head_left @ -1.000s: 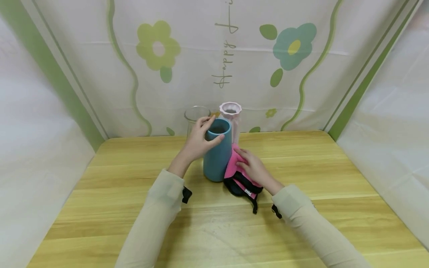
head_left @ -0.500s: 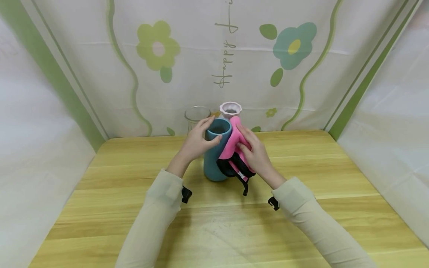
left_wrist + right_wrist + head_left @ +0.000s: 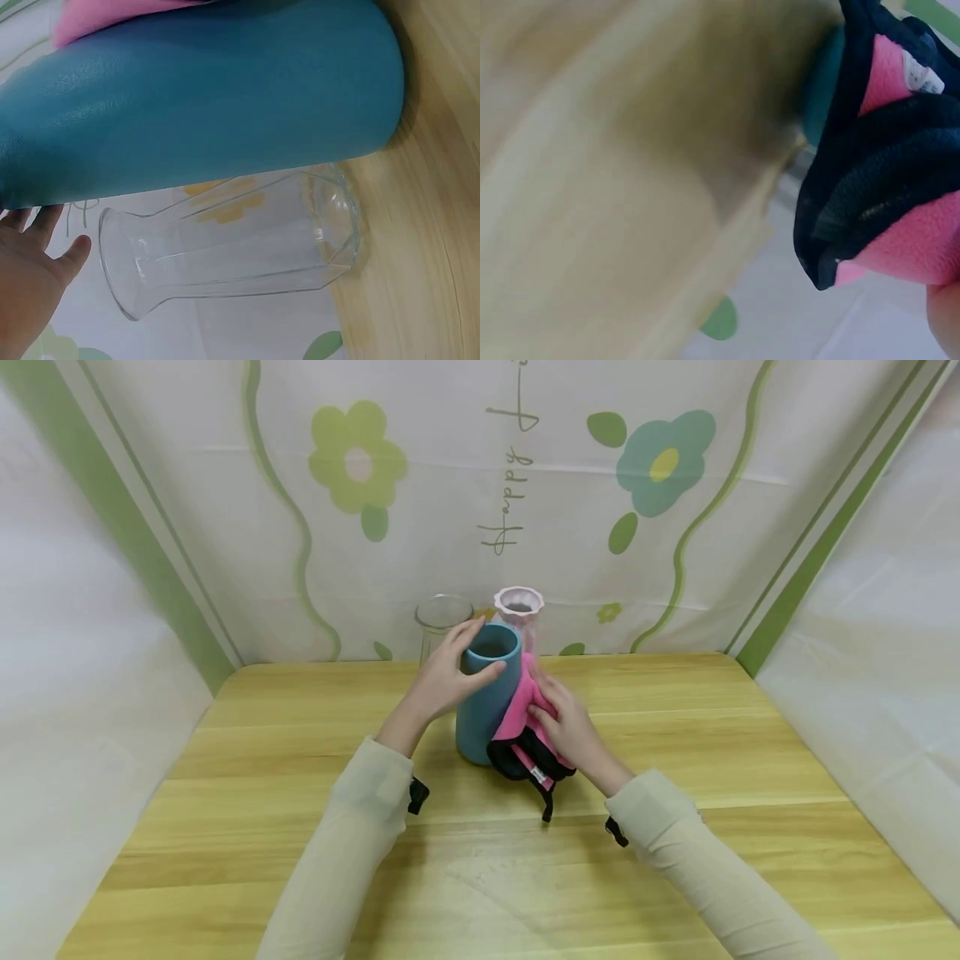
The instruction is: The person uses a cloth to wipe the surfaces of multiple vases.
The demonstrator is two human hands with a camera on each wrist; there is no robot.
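Note:
A tall blue vase (image 3: 483, 714) stands upright on the wooden table, its mouth facing up. My left hand (image 3: 442, 677) grips it near the rim, thumb at the front and fingers on the left and back. In my right hand (image 3: 572, 727) is a pink cloth with black trim (image 3: 517, 714), held against the vase's right side. The left wrist view has the blue vase (image 3: 202, 105) across its upper part, with fingertips of the left hand (image 3: 34, 262) on it. In the right wrist view the cloth's black edging (image 3: 885, 169) fills the right side.
Behind the blue vase stand a clear glass vase (image 3: 240, 247), at its back left, and a pale pink vase with a scalloped rim (image 3: 519, 602), at its back right. A printed curtain (image 3: 450, 485) hangs behind the table (image 3: 285, 827).
The right hand and pink cloth rose along the blue vase's side to near its rim, then came partway down again. The left hand has kept its grip on the vase.

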